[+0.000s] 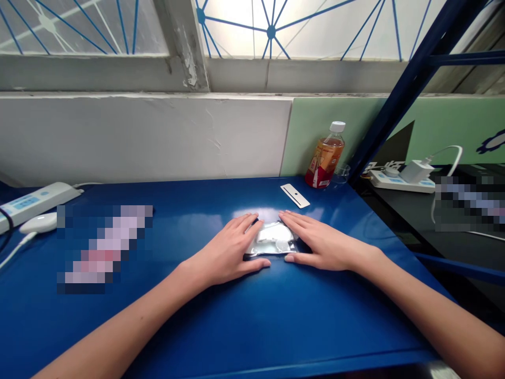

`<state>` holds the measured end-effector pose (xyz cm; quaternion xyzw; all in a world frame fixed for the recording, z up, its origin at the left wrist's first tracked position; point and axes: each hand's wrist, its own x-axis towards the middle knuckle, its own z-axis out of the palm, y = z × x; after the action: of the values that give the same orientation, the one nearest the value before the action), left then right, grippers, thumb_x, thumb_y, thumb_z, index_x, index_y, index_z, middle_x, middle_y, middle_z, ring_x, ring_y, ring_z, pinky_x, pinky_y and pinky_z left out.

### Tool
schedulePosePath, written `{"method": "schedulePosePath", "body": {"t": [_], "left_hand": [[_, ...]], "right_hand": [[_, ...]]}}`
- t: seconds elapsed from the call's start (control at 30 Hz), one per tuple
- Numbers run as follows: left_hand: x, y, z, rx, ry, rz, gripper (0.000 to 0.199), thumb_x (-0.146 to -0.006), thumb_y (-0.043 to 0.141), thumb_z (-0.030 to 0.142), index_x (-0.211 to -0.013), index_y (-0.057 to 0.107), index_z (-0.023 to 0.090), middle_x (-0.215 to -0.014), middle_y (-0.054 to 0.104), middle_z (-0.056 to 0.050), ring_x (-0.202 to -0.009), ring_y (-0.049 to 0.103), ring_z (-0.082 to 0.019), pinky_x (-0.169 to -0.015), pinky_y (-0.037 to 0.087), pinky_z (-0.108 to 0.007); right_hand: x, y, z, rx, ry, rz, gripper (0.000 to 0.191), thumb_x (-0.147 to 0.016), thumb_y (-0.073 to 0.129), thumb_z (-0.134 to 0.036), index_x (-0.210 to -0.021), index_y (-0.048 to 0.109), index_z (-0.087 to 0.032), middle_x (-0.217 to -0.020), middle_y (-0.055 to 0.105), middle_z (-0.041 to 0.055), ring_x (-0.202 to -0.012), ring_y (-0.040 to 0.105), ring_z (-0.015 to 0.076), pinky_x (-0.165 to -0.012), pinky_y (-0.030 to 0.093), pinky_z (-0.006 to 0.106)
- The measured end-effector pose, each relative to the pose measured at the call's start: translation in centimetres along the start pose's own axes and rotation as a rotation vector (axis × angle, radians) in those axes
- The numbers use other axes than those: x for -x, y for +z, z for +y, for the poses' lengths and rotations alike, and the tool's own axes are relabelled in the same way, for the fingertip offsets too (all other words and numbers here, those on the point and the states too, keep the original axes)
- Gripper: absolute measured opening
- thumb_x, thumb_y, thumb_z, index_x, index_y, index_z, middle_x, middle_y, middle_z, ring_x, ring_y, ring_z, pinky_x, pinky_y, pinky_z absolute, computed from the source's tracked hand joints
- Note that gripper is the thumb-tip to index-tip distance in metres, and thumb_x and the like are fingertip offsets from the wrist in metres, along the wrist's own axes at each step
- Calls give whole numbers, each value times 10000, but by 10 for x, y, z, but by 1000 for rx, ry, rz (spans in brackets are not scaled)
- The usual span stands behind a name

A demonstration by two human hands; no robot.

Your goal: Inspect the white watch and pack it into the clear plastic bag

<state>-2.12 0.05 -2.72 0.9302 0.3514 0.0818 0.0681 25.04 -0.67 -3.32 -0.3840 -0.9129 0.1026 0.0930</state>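
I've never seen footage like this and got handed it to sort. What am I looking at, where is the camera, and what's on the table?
There is no machine: a person wears a camera on the head, looking down at their own two bare hands. The left hand and right hand lie flat on either side of a small silvery pouch on a blue table, touching it rather than gripping it. Behind lie a white strip and a drink bottle. A power strip sits far left.

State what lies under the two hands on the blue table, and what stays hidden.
A flat silvery pouch lies on the table, the left hand pressing its left edge and the right hand its right. Its ends under the palms are covered, and its contents cannot be made out.
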Motion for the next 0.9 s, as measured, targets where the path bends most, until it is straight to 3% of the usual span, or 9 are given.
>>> {"method": "schedulePosePath", "body": {"t": [0.17,0.33,0.47,0.6,0.7,0.8,0.9], "left_hand": [[-1,3,-1,34,17,34,584,-997,443,508,-1460,417,152,-1495,460,-155,-1417,366,-320,-1137,327,-480],[-3,1,-2,75,34,87,492,-1023,406,458,-1396,488,149,-1414,550,-142,-1346,463,-299,-1111,370,-469],[-3,-3,0,123,18,220,404,-1020,424,423,-1287,580,163,-1317,624,-133,-1227,575,-279,-1028,463,-435],[-2,-4,4,203,16,426,310,-997,498,368,-1241,576,193,-1200,682,-100,-1128,642,-248,-960,518,-398],[-1,-2,6,237,-1,499,303,-978,533,314,-1261,522,204,-1144,689,-87,-1025,681,-229,-884,553,-380],[-2,-1,5,210,17,398,408,-940,590,316,-1315,465,213,-1287,618,-112,-1146,624,-259,-954,524,-422],[-3,-1,2,175,11,209,604,-874,682,408,-1382,423,209,-1425,511,-143,-1303,502,-308,-1051,454,-474]], "right_hand": [[0,-4,0,-4,-29,78,848,-866,606,-589,-1530,332,-139,-1539,385,217,-1396,410,367,-1091,418,537],[-4,-12,-3,-17,-182,202,388,-954,568,-335,-1332,598,-251,-1327,635,115,-1209,596,288,-995,502,475],[-6,-13,-6,-78,-219,320,296,-997,485,-278,-1224,671,-235,-1153,723,97,-1036,675,248,-892,547,421],[-6,-11,-10,-317,-64,466,243,-971,536,-317,-1119,711,-237,-1022,762,69,-900,718,222,-774,583,350],[-8,-8,-12,-473,118,499,243,-938,584,-357,-1088,708,-212,-896,768,51,-759,714,204,-664,583,322],[-12,-2,-11,-556,209,471,257,-934,583,-361,-1096,694,-196,-802,749,33,-694,693,187,-639,579,314],[-14,6,-5,-502,228,433,267,-948,557,-351,-1120,684,-191,-892,758,57,-790,709,211,-701,589,339]]}}
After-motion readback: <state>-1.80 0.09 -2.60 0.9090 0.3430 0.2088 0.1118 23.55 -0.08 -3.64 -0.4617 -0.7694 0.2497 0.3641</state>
